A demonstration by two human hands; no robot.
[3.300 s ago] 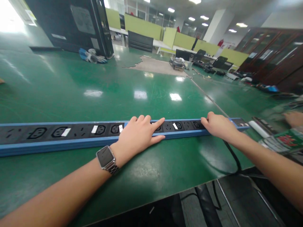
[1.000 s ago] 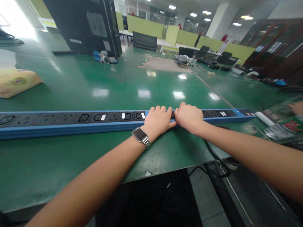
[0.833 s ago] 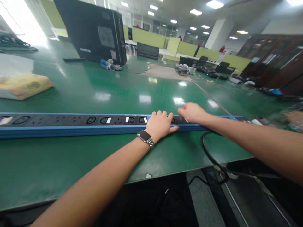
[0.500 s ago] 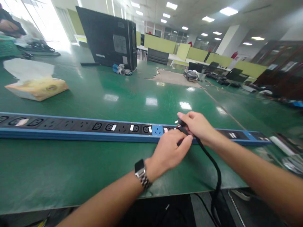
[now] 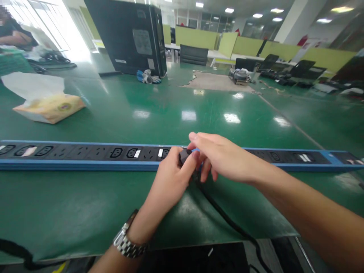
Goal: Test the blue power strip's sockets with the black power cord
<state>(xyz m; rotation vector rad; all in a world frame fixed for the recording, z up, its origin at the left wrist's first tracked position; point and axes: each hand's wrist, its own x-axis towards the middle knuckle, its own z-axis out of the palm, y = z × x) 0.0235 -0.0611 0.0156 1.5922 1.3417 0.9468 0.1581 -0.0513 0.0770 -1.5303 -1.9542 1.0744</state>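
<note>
A long blue and black power strip (image 5: pixel 91 152) lies across the green table, with rows of sockets on its top. Over its middle, my left hand (image 5: pixel 169 174) pinches a black plug (image 5: pixel 185 155) between thumb and fingers. From the plug, a black cable (image 5: pixel 218 208) runs down over the table's front edge. My right hand (image 5: pixel 224 155) is close beside the plug, fingers apart and partly bent. Whether its fingertips touch the plug or cable is hard to see. The sockets under both hands are hidden. My left wrist wears a metal-band watch (image 5: pixel 126 242).
A tissue pack (image 5: pixel 54 108) lies behind the strip at left. Farther back stand a black computer case (image 5: pixel 127 38) and a pair of gloves (image 5: pixel 148 77). Another black cable (image 5: pixel 14 250) shows at the lower left. A person (image 5: pixel 17 36) is at the far left.
Both hands have moved left along the strip with the plug. The right hand's grip has loosened, while the left hand now pinches the plug. The view has shifted down and right.
</note>
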